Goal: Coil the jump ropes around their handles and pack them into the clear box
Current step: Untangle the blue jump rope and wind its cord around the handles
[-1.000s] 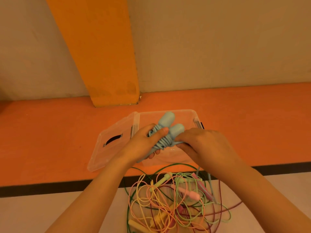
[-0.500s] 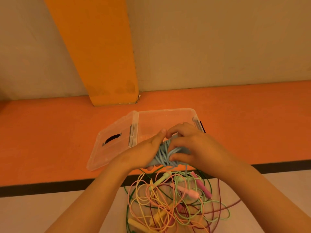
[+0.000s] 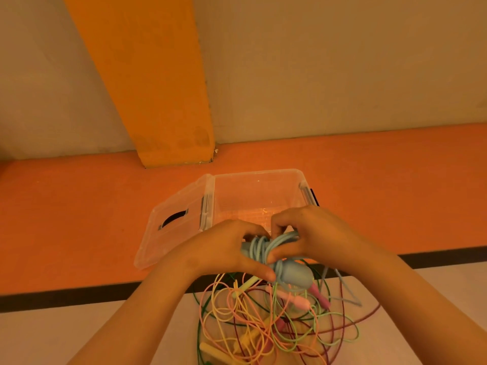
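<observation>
Currently mid-coil: my left hand grips the blue jump rope over the near edge of the clear box; right hand pinches its cord. Next, I'd say: tuck the loose tail, lower it into the box.

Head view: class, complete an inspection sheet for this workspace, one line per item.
Surface: orange surface, black stripe, pale surface nearest.
Job's things: clear plastic box, lid lying open at its left; light blue jump rope coiled round its handles, held at the box's near edge; tangled pile of coloured jump ropes, uncoiled, on the pale surface.
Clutter: nothing seen.
Grippers: left hand and right hand both grip the blue rope.
Cables: nothing seen.
Surroundings: beige wall, orange pillar.
</observation>
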The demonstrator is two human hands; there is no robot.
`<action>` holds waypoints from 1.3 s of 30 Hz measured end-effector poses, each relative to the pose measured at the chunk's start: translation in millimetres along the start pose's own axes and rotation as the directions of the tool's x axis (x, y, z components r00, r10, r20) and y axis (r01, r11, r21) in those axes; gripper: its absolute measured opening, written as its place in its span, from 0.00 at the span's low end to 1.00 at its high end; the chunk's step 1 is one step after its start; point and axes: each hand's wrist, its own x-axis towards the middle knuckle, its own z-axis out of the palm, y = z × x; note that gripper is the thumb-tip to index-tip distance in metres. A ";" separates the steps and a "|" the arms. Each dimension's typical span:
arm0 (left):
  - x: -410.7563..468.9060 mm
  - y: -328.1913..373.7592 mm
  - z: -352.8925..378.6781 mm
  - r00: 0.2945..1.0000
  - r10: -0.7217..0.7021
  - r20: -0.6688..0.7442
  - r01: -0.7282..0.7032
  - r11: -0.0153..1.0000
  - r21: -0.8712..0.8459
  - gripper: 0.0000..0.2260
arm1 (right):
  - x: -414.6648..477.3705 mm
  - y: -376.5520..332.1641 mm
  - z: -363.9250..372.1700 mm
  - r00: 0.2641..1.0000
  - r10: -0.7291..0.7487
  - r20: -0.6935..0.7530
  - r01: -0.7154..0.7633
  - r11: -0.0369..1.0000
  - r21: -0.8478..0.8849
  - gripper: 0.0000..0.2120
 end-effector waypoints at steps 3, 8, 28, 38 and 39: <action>0.0 6.5 4.7 0.999 0.033 0.000 -0.032 0.995 -0.092 0.13 | -2.6 2.2 -6.7 0.999 0.046 0.017 -0.047 0.997 0.069 0.17; -0.6 10.9 0.0 0.998 0.063 -0.018 -0.065 0.982 -0.179 0.09 | -3.7 4.9 -10.9 1.000 0.009 -0.002 -0.008 0.952 0.305 0.13; -6.5 10.9 -16.1 0.953 0.163 -0.254 -0.287 0.749 -0.598 0.28 | 2.2 15.9 -12.0 0.969 0.116 -0.217 0.121 0.543 0.831 0.13; 4.1 8.4 -4.7 0.935 0.202 -0.290 -0.353 0.540 -0.764 0.30 | 9.0 8.3 0.5 0.907 0.259 -0.331 0.041 0.729 0.684 0.33; 5.6 8.0 -3.5 0.936 0.198 -0.292 -0.353 0.529 -0.772 0.31 | 9.0 8.0 1.5 0.894 0.284 -0.346 0.020 0.747 0.664 0.31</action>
